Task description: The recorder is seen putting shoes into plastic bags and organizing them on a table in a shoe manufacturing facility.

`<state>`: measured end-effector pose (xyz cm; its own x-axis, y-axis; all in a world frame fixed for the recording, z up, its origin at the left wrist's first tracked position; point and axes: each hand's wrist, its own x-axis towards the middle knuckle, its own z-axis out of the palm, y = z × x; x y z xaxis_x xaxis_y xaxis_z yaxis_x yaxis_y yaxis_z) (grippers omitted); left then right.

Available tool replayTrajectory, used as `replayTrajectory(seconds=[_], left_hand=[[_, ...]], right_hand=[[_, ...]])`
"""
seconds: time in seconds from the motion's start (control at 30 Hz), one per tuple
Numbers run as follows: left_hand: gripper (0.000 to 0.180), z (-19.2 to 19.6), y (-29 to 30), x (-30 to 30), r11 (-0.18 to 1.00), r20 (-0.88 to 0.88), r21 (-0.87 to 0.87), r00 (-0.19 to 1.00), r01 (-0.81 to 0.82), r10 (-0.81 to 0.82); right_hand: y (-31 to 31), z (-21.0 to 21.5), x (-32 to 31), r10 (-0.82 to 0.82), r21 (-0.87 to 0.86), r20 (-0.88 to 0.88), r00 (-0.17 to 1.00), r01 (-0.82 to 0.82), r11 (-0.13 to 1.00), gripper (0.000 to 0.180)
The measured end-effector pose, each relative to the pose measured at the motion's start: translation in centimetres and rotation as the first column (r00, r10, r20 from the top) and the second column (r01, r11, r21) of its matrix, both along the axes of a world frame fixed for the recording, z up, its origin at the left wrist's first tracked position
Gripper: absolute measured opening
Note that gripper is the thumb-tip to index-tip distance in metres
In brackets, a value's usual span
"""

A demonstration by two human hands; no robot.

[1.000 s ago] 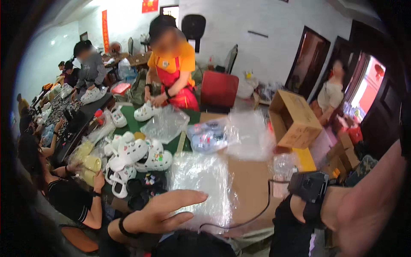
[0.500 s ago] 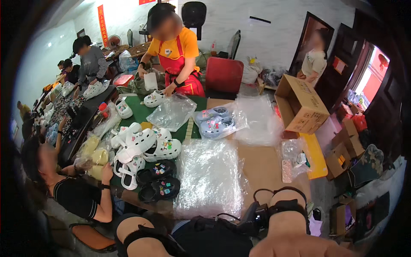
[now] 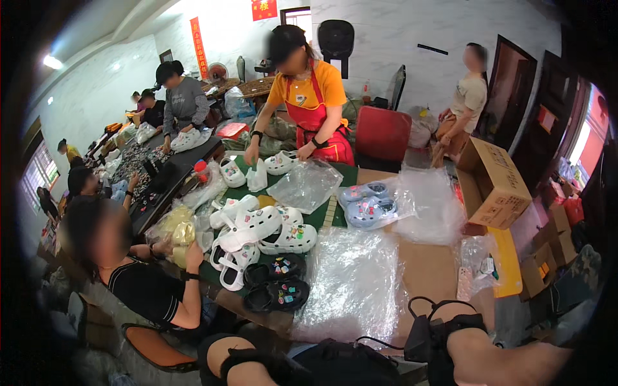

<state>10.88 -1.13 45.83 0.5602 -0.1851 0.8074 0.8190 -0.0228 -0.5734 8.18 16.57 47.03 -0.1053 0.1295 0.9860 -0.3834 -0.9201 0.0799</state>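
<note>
Plastic sheet (image 3: 353,283) lies on the table (image 3: 428,270) just beyond both strapped forearms, whose hands are out of view.

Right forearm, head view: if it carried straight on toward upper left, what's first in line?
Hedged: the right hand itself is out of frame; only the strapped right forearm shows. That line probably meets the clear plastic sheet first, then the black clogs. Depth unclear.
</note>
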Motion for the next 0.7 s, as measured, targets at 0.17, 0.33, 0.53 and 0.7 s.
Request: replayTrajectory(seconds=[0.17,0.33,0.53,0.7], left_hand=[[0.041,-3.9,-1.6,-5.7,0.990,-0.115,-0.109,0.990,-0.090,0.078],[0.038,-7.7,0.4,-7.5,0.763,0.253,0.591,0.958,-0.262,0.134],[0.037,-13.0,-0.8,-9.4,0.859,0.394,-0.347,0.773,-0.376,0.497],[0.039,-13.0,0.9,-11.9,0.965,0.918,-0.248,0.339,0.088,0.205]], right_hand=[[-0.5,-5.4,-0.8,-0.280,0.128,0.436,0.855,0.249,0.960,0.028],[-3.5,-14.4,-8.4,-0.499,0.915,-0.122,0.858,0.292,0.279,0.064],[-10.2,-23.6,-7.4,-0.344,0.739,-0.498,0.796,0.597,0.313,0.066],[-9.4,-21.5,-7.1,-0.315,0.939,0.178,0.932,-0.065,0.336,0.060]])
